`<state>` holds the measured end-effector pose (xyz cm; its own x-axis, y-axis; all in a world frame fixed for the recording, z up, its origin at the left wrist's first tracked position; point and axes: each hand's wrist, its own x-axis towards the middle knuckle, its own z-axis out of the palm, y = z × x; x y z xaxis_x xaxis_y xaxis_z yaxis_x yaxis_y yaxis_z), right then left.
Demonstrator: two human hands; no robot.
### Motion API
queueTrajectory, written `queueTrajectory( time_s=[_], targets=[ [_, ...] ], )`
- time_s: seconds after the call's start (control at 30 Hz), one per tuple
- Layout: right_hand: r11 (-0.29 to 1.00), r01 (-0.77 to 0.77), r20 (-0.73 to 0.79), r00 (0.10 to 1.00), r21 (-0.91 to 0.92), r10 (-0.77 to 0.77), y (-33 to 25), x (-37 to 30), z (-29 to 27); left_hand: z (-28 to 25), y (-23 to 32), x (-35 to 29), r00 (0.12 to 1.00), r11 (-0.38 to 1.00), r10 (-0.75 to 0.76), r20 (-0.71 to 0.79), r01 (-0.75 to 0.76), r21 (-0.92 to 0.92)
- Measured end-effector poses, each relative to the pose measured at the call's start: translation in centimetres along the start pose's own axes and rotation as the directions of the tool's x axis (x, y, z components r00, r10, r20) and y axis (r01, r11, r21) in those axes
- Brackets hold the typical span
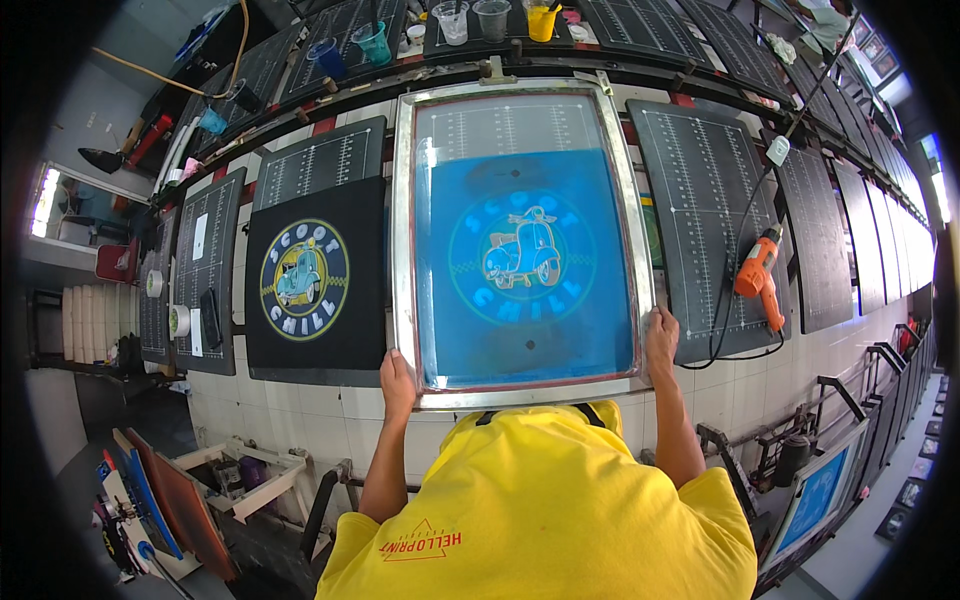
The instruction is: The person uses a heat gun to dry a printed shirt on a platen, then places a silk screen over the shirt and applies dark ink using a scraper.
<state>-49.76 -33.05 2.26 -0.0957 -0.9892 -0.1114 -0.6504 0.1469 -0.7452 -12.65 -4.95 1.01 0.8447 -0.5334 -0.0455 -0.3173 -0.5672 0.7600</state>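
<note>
A silkscreen frame (404, 240) of silver metal lies in front of me, taller than it is wide. Its mesh carries a blue stencil (450, 350) with a round scooter design, and gridded board shows through the clear strip at its far end. My left hand (397, 380) grips the frame near its lower left corner. At the lower right side, my right hand (661, 340) is closed round the opposite edge. Just left of the frame, black fabric (350, 345) printed with a round scooter picture covers a platen.
An orange heat gun (758, 268) with a black cord rests on the gridded platen (690, 180) to the right. Beyond a dark rail stand several ink cups, one yellow (541, 22). A phone (210, 318) and tape rolls (179, 321) lie on a left platen.
</note>
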Motion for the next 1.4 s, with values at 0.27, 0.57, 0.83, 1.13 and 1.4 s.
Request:
queueTrajectory(
  time_s=[0.27, 0.57, 0.83, 1.13, 1.4],
  targets=[
    [1.0, 0.008, 0.032, 0.999, 0.024, -0.009, -1.1, -0.1, -0.3, -0.9, 0.6, 0.3, 0.981, 0.992, -0.126, 0.149, 0.129, -0.011],
    [0.996, -0.023, 0.025, 0.999, 0.09, 0.021, -1.2, -0.1, -0.1, 0.0, -0.9, 0.6, 0.995, 0.994, -0.06, 0.076, 0.066, -0.087],
    [0.999, -0.004, 0.022, 1.0, 0.046, 0.003, -0.3, 0.3, -0.1, -0.4, -0.4, 0.7, 0.988, 0.994, -0.08, 0.132, 0.089, -0.067],
    [0.994, -0.067, 0.092, 0.994, 0.081, 0.059, 0.5, 0.9, -0.1, -0.3, -0.4, 0.5, 0.99, 0.997, -0.083, 0.115, 0.083, 0.002],
    [0.993, -0.079, 0.092, 0.993, 0.086, 0.071, 0.9, 1.0, -0.1, -0.4, -0.5, 0.6, 0.983, 0.992, -0.117, 0.144, 0.121, -0.019]
  ],
)
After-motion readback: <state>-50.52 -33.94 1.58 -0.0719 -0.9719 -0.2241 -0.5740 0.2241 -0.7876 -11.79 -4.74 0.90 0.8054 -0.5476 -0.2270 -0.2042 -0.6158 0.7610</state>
